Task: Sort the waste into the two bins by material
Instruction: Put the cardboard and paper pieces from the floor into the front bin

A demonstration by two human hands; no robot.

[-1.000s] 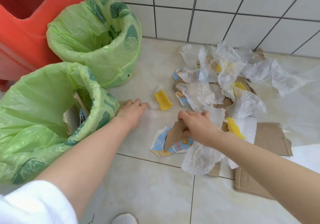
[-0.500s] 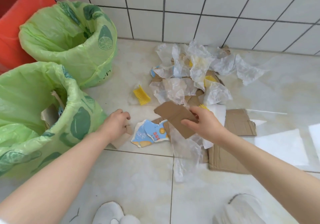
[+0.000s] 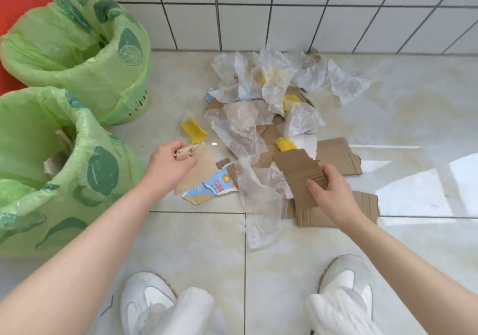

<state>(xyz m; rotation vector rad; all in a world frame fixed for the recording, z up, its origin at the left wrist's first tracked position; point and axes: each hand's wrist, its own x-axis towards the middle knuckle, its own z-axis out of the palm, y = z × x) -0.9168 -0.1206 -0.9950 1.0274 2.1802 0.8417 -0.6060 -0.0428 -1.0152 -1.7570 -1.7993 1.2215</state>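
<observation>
Sorting has far to go: left hand [image 3: 169, 165] pinches a tan paper scrap [image 3: 198, 170], right hand [image 3: 329, 192] grips a brown cardboard piece [image 3: 297, 174]; a plastic-and-cardboard heap [image 3: 258, 117] waits.

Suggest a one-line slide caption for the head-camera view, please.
Sorting waste: each hand, left and right, holds a cardboard scrap above mixed litter, beside two green-lined bins.

Bright, even daylight with soft shadows. Window glare gleams on the floor [image 3: 403, 195] at right. Wide-angle bend curves the wall [image 3: 284, 11] tiles; the shoes [image 3: 147, 301] blur slightly
</observation>
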